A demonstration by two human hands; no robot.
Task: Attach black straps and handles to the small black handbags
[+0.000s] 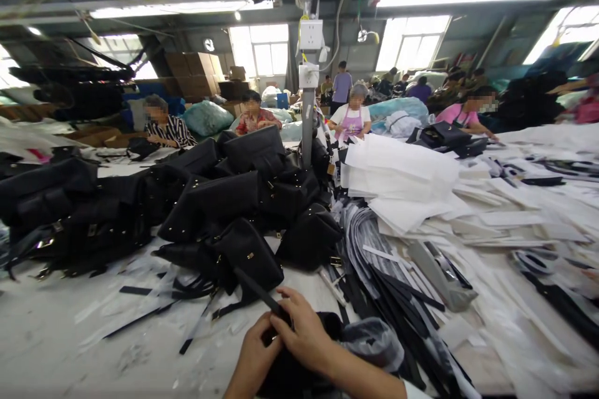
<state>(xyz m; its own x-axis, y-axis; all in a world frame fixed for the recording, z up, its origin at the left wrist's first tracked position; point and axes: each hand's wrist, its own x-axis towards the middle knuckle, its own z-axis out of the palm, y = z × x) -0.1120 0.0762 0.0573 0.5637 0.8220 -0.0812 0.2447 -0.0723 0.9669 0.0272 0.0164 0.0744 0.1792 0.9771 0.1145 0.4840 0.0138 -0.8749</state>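
Observation:
My right hand [306, 330] is closed on a flat black strap [256, 288], which sticks out past the fingers toward the far left. Close beside it, my left hand [256, 355] also curls its fingers round the strap's near end, thumb against my right hand. Under both hands lies a black bag [287, 380], partly covered by them. A crumpled clear plastic wrap [374, 343] sits right of this bag. Just beyond the hands rests a small black bag with a gold clasp [250, 255], its straps trailing on the table.
Black bags [219, 199] pile up at the left. At the right are a bundle of long black strips [393, 299], white sheets [402, 168] and a grey tape dispenser [442, 274]. A post with sockets [309, 118] rises mid-table. Several people work across the table, including a person in a purple apron [352, 121].

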